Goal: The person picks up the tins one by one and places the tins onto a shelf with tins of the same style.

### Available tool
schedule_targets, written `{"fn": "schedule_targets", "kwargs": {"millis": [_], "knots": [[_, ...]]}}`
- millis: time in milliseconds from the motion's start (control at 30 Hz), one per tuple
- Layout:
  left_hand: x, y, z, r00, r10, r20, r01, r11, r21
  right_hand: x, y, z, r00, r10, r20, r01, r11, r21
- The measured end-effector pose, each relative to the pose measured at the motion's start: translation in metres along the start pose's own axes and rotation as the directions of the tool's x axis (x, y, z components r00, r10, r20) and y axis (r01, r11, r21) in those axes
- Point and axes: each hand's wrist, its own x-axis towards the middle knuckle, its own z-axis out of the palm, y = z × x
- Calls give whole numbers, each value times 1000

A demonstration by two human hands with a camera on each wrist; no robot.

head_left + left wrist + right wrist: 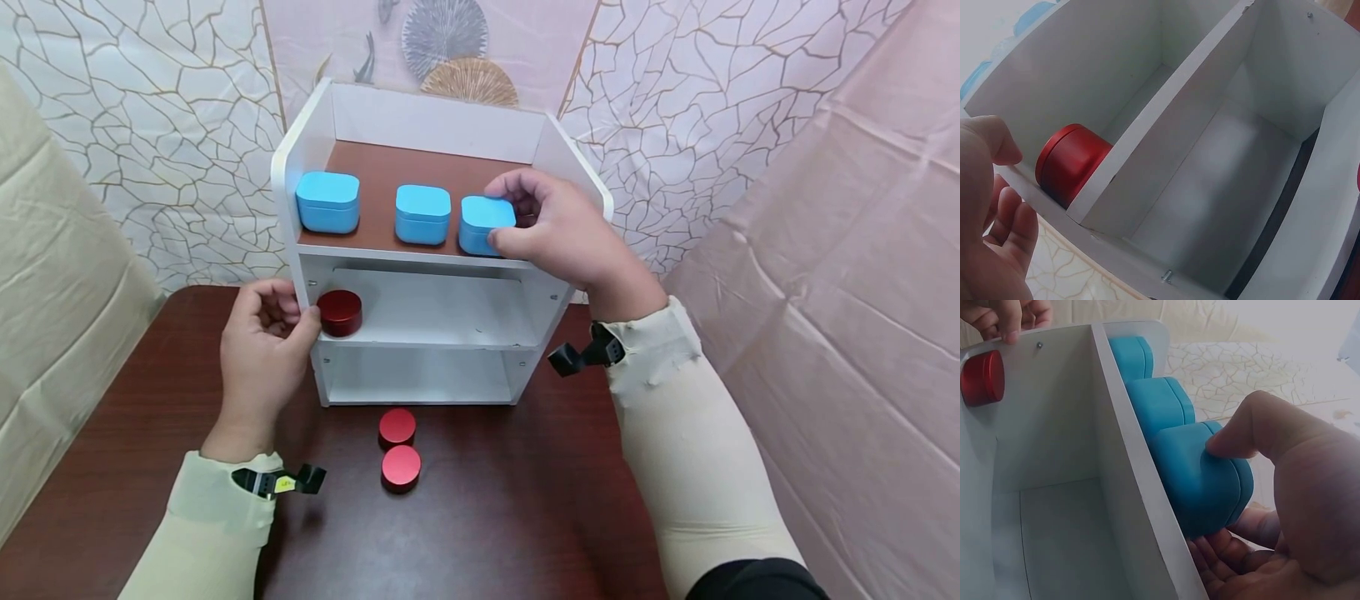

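Note:
On the brown top of a small white shelf unit (420, 260) stand three blue lidded boxes: a left one (327, 202), a middle one (422, 215) and a right one (483, 225). My right hand (566, 229) grips the right blue box, thumb at its front and fingers round its far side, as the right wrist view (1200, 478) also shows. My left hand (266, 350) holds the unit's left side panel, thumb at the front edge and fingers bent outside it. Just beside that thumb, a dark red round tin (341, 313) sits at the left end of the middle shelf.
Two red round tins (397, 428) (401, 468) stand one before the other on the dark wooden table (525, 517), in front of the unit. Patterned cloth (675, 100) hangs behind, and plain cloth (840, 317) slopes down at both sides.

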Motion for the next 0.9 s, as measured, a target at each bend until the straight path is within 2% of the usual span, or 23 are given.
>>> {"fn": "schedule_targets", "kwargs": {"millis": [367,900], "knots": [[0,6,1,1000,-9,4,9,1000,19,1,2,0,1000,13,-6,-14,1000,-9],[2,-1,1,1000,6,0,-6,1000,-14,1,1,0,999,32,12,-32,999,-2]]}}
